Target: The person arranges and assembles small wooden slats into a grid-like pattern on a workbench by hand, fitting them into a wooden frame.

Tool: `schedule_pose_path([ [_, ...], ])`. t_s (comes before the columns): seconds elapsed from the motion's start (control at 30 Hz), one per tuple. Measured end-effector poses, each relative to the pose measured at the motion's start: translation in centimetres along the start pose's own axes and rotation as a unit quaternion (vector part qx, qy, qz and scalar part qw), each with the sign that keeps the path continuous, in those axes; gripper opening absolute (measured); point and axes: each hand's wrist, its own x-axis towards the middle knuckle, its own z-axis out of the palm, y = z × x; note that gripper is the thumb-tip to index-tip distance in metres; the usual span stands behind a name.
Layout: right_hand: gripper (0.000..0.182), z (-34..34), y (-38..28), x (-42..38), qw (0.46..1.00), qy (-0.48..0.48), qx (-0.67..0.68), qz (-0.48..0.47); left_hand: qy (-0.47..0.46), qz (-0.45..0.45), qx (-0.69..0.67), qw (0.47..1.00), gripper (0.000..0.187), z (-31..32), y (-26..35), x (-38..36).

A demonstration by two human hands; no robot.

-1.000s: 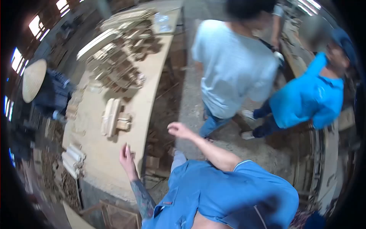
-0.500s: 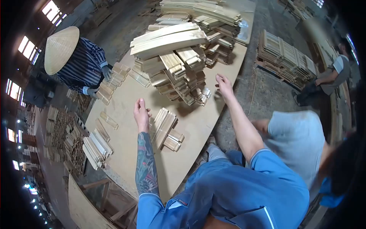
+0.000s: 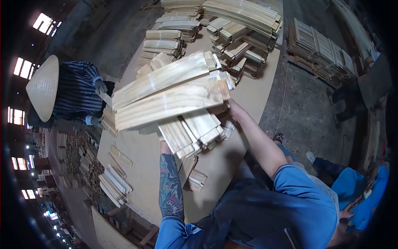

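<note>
A tall stack of pale wooden boards (image 3: 166,97) is right in front of me, its layers laid crosswise and the top boards in strapped bundles. My left hand (image 3: 165,147) is at the near left side of the stack, low beneath the overhanging boards, which cover its fingers. At the right end of the same stack is my right hand (image 3: 234,109), against or just behind the board ends, fingers also out of sight. Whether either hand grips is not visible. A small pile of short boards (image 3: 195,179) lies on the table, partly covered by the stack.
More board stacks (image 3: 248,18) stand at the table's far end. A gloved co-worker in a conical hat (image 3: 43,88) handles boards at the left edge. Loose slats (image 3: 114,184) lie at the near left. Panels (image 3: 319,47) are piled right; people (image 3: 356,186) are close on my right.
Both hands have gone from beside the stack, fingers visible, to its sides, where boards hide them. The stack appears nearer and larger. The view has shifted. A person at my right has moved.
</note>
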Motion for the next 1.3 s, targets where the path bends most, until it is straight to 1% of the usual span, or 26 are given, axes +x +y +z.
schedule_pose_path([
  [0.03, 0.041, 0.3, -0.2, -0.4, 1.000, 0.009, 0.009, 0.009, -0.006, -0.002, 0.006, 1.000, 0.048, 0.2, -0.4, 0.5],
  [0.1, 0.038, 0.1, 1.7, 1.0, 0.995, 0.028, 0.088, -0.023, -0.021, -0.002, 0.015, 1.000, 0.048, 0.9, -0.9, 1.7],
  [0.13, 0.035, 0.2, 2.1, 1.1, 0.994, 0.047, 0.048, -0.082, -0.028, -0.001, 0.018, 0.999, 0.048, 1.2, -1.1, 2.1],
  [0.17, 0.033, 0.6, 1.8, 0.8, 0.991, 0.110, -0.012, -0.075, -0.033, -0.001, 0.020, 0.999, 0.048, 1.3, -1.5, 2.3],
  [0.23, 0.031, -0.7, 3.0, 1.9, 0.988, 0.046, -0.055, -0.135, -0.036, 0.001, 0.022, 0.999, 0.049, 0.9, -2.4, 2.3],
  [0.37, 0.029, -0.4, 1.9, 1.4, 0.984, 0.039, -0.133, -0.116, -0.027, 0.016, 0.018, 0.999, 0.049, -0.4, -3.5, 1.5],
  [0.43, 0.028, 0.2, 2.1, 1.6, 0.993, 0.101, 0.051, -0.027, -0.030, 0.030, 0.016, 0.999, 0.049, -0.3, -3.5, 1.5],
  [0.47, 0.028, 0.4, 2.2, 1.8, 0.981, 0.131, 0.143, 0.018, -0.032, 0.037, 0.016, 0.999, 0.049, -0.3, -3.5, 1.4],
  [0.5, 0.028, -0.5, 3.4, 2.9, 0.981, 0.129, 0.142, 0.016, -0.033, 0.043, 0.017, 0.998, 0.049, -0.3, -3.6, 1.3],
  [0.57, 0.029, -1.7, 5.0, 4.4, 0.985, 0.007, 0.172, -0.019, -0.035, 0.053, 0.020, 0.998, 0.049, -0.4, -3.8, 0.8],
  [0.6, 0.029, -1.8, 4.9, 4.1, 0.985, 0.006, 0.173, -0.019, -0.037, 0.057, 0.023, 0.997, 0.049, -0.6, -4.0, 0.4],
  [0.67, 0.030, 0.5, 0.6, 0.4, 0.976, 0.103, 0.182, 0.060, -0.044, 0.061, 0.034, 0.997, 0.049, -0.8, -4.5, -0.2],
  [0.7, 0.030, -0.3, 1.6, 0.9, 0.975, 0.105, 0.186, 0.057, -0.051, 0.064, 0.039, 0.996, 0.049, -0.6, -4.7, -0.4],
  [0.73, 0.030, -1.5, 3.2, 1.9, 0.995, 0.068, -0.010, -0.071, -0.059, 0.067, 0.045, 0.995, 0.049, -0.3, -4.8, -0.6],
  [0.77, 0.031, -2.5, 4.0, 2.2, 0.958, 0.030, -0.207, -0.194, -0.069, 0.070, 0.050, 0.994, 0.049, 0.1, -4.9, -0.8],
  [0.8, 0.031, -1.9, 4.1, 1.0, 0.951, 0.058, -0.204, -0.227, -0.078, 0.072, 0.055, 0.993, 0.049, 0.6, -5.1, -1.0],
  [0.83, 0.031, -1.1, 3.2, -0.4, 0.950, 0.066, -0.201, -0.230, -0.088, 0.075, 0.061, 0.991, 0.049, 0.9, -5.4, -1.2],
  [0.87, 0.030, -0.7, 2.3, -2.0, 0.984, 0.064, -0.089, -0.142, -0.098, 0.075, 0.065, 0.990, 0.049, 1.4, -6.1, -1.4],
  [0.9, 0.030, -0.3, 1.8, -3.2, 0.996, 0.061, 0.028, -0.057, -0.111, 0.077, 0.070, 0.988, 0.050, 2.1, -6.2, -1.6],
  [0.93, 0.029, -0.7, 2.3, -3.9, 0.994, 0.083, 0.049, -0.046, -0.130, 0.079, 0.074, 0.986, 0.050, 3.1, -6.5, -2.0],
  [0.97, 0.029, 4.0, -3.8, -12.0, 0.986, 0.147, 0.017, -0.073, -0.152, 0.079, 0.079, 0.982, 0.050, 4.4, -7.0, -2.2],
  [1.03, 0.028, 1.9, 0.6, -12.1, 0.963, 0.052, 0.103, -0.245, -0.206, 0.075, 0.086, 0.972, 0.050, 7.1, -8.4, -3.5],
  [1.07, 0.028, 0.7, 3.0, -11.3, 0.959, 0.074, 0.099, -0.256, -0.232, 0.073, 0.088, 0.966, 0.050, 8.5, -9.1, -4.4],
  [1.17, 0.026, -2.8, 9.6, -8.3, 0.933, -0.053, 0.151, -0.321, -0.320, 0.067, 0.090, 0.941, 0.050, 12.7, -11.8, -7.7],
  [1.23, 0.025, -4.2, 11.7, -8.5, 0.904, -0.126, 0.169, -0.371, -0.393, 0.060, 0.093, 0.913, 0.050, 15.9, -13.5, -11.0],
  [1.3, 0.019, -3.6, 10.3, -15.1, 0.955, 0.042, 0.110, -0.274, -0.458, 0.054, 0.097, 0.882, 0.050, 18.6, -15.5, -14.6],
])
